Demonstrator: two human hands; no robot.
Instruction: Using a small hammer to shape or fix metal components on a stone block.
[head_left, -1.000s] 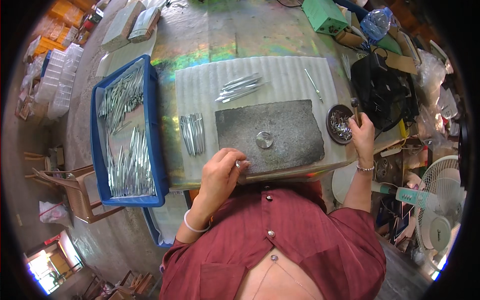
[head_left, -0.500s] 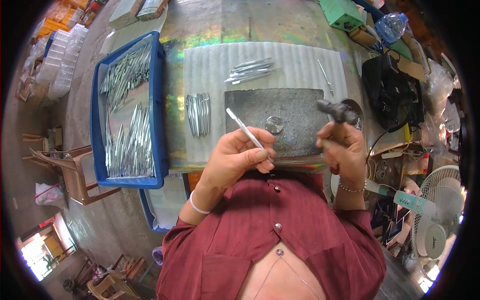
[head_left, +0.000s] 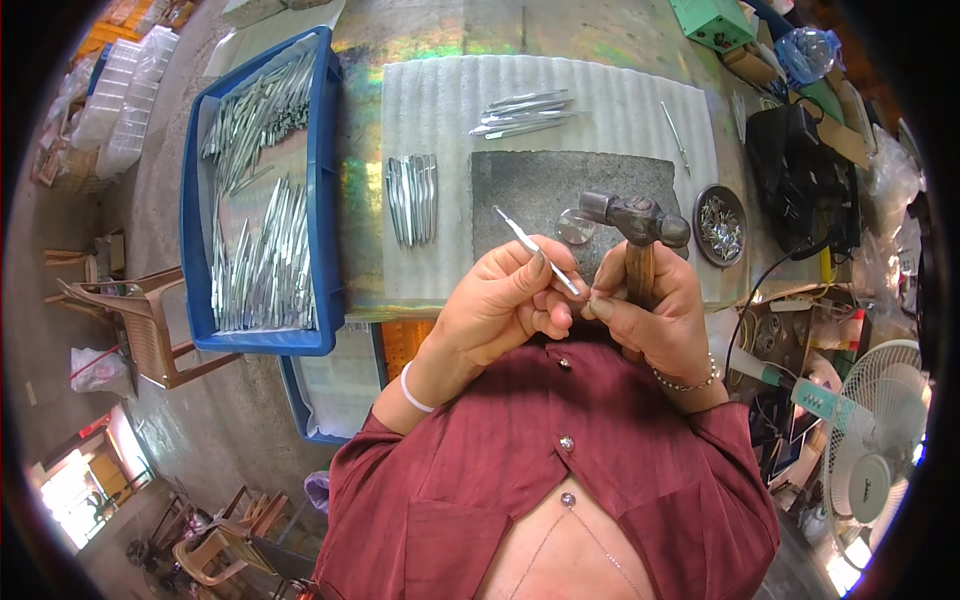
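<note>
My left hand pinches a slim silver metal tool, slanted with its thin tip up and to the left. Its lower end reaches the fingertips of my right hand. That hand is closed around the wooden handle of a hammer, head up, thumb and forefinger pressed together near the tool's end; anything tiny between them is hidden. Beyond the hands lies a dark grey slab bearing a shiny round metal piece, partly behind the hammer head. A dark round dish of small metal bits sits to the right.
White foam sheet lies under the slab. On it are a row of slim metal pieces, a loose pile and a single thin rod. A blue tray holds many more. A black device and a fan are at right.
My right hand has moved left with the hammer, bringing its fingertips to the metal tool. My left hand has shifted slightly right. The dish has come into fuller view.
</note>
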